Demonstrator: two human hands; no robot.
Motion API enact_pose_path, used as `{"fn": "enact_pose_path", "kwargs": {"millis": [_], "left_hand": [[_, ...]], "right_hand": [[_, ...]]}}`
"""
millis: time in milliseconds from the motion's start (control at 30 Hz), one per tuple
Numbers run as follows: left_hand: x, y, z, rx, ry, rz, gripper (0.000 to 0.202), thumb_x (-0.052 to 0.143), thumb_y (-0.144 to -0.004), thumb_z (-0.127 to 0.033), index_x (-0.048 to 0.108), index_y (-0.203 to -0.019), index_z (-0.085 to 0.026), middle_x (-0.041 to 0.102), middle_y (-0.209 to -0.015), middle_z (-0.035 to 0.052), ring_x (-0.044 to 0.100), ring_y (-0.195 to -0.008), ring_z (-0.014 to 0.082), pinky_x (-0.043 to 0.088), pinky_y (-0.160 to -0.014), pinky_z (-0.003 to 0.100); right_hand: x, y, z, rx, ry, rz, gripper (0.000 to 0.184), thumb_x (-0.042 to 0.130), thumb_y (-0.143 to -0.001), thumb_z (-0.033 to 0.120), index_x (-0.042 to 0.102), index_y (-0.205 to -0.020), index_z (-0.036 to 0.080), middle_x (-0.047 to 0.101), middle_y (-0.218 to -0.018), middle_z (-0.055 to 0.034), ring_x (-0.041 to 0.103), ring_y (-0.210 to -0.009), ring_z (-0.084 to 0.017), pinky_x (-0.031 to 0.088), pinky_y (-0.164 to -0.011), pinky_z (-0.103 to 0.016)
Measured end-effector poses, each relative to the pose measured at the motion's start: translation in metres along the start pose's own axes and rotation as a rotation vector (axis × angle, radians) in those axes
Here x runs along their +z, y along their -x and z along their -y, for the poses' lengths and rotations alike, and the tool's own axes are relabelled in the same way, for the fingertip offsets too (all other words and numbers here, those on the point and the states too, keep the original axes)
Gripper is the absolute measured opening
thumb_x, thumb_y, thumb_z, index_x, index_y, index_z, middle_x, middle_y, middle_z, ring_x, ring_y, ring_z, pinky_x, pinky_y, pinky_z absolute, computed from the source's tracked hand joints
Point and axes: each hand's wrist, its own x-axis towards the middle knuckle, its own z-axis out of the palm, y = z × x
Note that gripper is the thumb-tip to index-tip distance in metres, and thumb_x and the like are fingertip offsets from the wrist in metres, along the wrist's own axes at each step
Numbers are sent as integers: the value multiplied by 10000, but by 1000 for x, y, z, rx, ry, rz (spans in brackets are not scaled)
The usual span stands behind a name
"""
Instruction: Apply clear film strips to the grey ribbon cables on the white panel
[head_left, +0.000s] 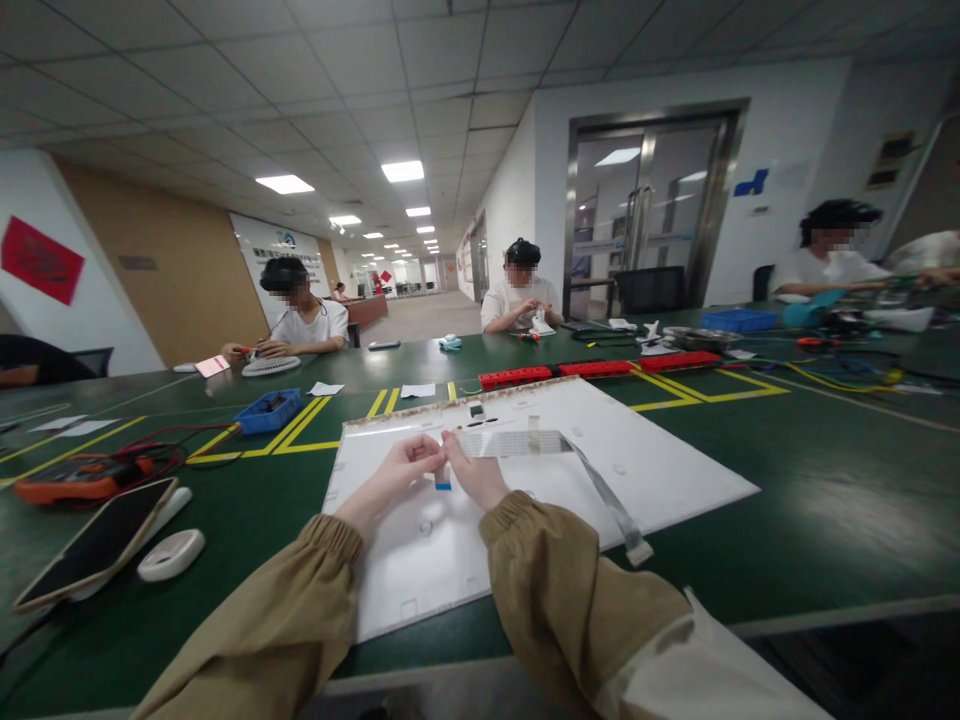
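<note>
Over a large white panel [397,570] on the green table, my left hand [409,465] and my right hand [474,472] meet fingertip to fingertip. Both are closed on a flat ribbon cable, whose short end with a blue tip [443,486] hangs below the fingers. From behind my right hand, a wide silvery ribbon strip [514,443] runs right across the panel. Its tail [604,490] bends toward me, ending past the panel's near edge. A small dark-and-white piece [477,410] and a thin dark tool [482,422] lie near the panel's far edge.
A phone [97,540], a white oval object [171,555], an orange multimeter [82,478] and a blue bin [268,411] are at left. Red power strips [600,368] line the panel's far side. Several people sit around the table, one opposite [519,300].
</note>
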Motion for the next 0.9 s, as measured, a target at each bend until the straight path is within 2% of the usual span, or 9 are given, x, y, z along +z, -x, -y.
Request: {"fn": "enact_pose_path", "kwargs": {"millis": [133, 233, 400, 533, 767, 900], "left_hand": [[-1, -2, 5, 73, -55, -62, 392, 816, -583, -414, 569, -701, -133, 618, -663, 20, 581, -623, 140, 456, -633, 262], [-3, -2, 7, 99, -178, -70, 339, 795, -614, -369, 577, -717, -132, 614, -673, 20, 568, -630, 137, 442, -634, 257], [-4, 1, 9, 165, -452, -39, 186, 690, -716, -279, 575, -725, -132, 579, -659, 1, 537, -626, 133, 409, -620, 253], [-6, 1, 12, 197, -547, -11, 176, 634, -767, -290, 564, -720, -136, 557, -660, -3, 526, -637, 135, 396, -621, 253], [-9, 0, 13, 275, -687, -22, 199, 633, -760, -303, 531, -668, -159, 508, -612, -25, 458, -606, 122, 372, -595, 240], [-10, 1, 11, 317, -750, -23, 234, 677, -737, -346, 530, -683, -172, 538, -638, -16, 466, -622, 133, 368, -602, 244]], "right_hand": [[3, -1, -3, 79, 5, 67, 331, 421, -889, 386, 387, -606, 219, 489, -590, 31, 527, -650, -146, 377, -695, -259], [6, -1, -8, 125, 9, 109, 343, 438, -873, 391, 356, -591, 214, 435, -559, 46, 498, -609, -137, 356, -645, -249], [8, 0, -11, 113, 18, 118, 294, 405, -886, 336, 397, -617, 216, 474, -602, 35, 516, -654, -146, 361, -685, -261], [8, 0, -9, 135, -8, 93, 305, 399, -900, 336, 414, -620, 216, 508, -625, 31, 532, -669, -147, 380, -709, -266], [10, 0, -12, 138, -61, 105, 306, 393, -899, 349, 450, -629, 216, 525, -630, 25, 542, -679, -149, 389, -696, -262], [12, -1, -16, 163, -122, 94, 305, 404, -887, 374, 483, -639, 215, 548, -623, 33, 550, -667, -142, 396, -694, -249]]}}
